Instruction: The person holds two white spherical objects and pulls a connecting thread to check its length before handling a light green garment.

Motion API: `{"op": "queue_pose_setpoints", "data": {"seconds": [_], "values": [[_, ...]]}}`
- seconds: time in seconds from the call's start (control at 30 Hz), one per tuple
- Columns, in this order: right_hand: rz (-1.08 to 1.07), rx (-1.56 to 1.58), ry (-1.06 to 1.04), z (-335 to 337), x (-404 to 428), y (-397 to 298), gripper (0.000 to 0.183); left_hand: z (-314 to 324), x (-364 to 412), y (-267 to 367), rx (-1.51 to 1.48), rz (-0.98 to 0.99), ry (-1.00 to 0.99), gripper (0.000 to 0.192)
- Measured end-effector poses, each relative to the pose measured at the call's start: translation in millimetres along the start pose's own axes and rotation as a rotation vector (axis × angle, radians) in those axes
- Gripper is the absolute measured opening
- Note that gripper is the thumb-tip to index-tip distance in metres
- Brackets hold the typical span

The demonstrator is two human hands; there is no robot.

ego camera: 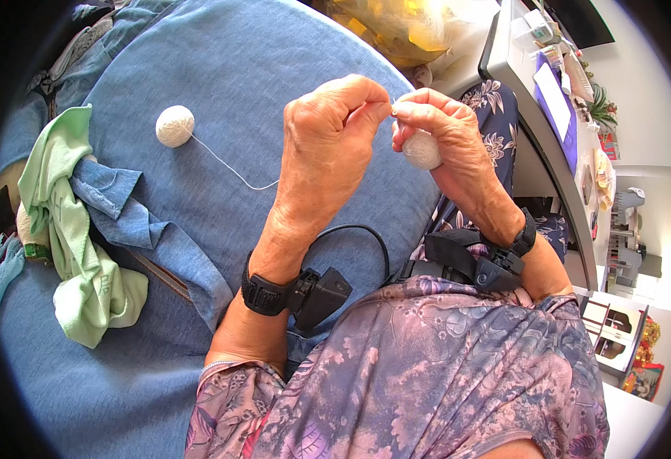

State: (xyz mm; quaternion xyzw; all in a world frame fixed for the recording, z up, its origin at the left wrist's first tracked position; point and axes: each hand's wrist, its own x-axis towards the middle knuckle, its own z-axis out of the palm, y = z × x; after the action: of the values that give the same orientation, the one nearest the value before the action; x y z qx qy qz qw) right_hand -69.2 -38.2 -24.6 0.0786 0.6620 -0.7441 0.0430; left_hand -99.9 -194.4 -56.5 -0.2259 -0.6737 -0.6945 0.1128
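A ball of white thread (175, 126) lies on the blue denim-like cover, and its loose strand (229, 165) runs right until it passes behind my left forearm. My left hand (332, 129) is raised, thumb and forefinger pinched together at a tiny pale piece, seemingly thread, whose details are too small to tell. Touching or nearly touching it, the fingertips of my right hand (447, 123) pinch the same spot. A second white thread ball (422, 150) is held under the right fingers, against the palm.
Left on the cover lie a light green cloth (74, 229) and a folded denim strip (157, 229). A black cable (364, 228) loops beside my left wrist device (318, 295). A cluttered desk (527, 92) stands at the right; a yellow plastic bag (404, 34) is at the top.
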Motion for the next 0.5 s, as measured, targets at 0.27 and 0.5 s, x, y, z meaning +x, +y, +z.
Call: {"op": "queue_pose_setpoints", "data": {"seconds": [0.27,0.5], "values": [[-0.011,-0.029,-0.031,3.5,-2.8,-0.2,0.016,-2.8,0.5,0.8,-0.056,-0.054,-0.028,0.002],[-0.026,-0.04,-0.072,5.1,-4.8,-1.4,0.018,-6.0,1.1,3.5,-0.153,-0.174,-0.068,0.004]]}}
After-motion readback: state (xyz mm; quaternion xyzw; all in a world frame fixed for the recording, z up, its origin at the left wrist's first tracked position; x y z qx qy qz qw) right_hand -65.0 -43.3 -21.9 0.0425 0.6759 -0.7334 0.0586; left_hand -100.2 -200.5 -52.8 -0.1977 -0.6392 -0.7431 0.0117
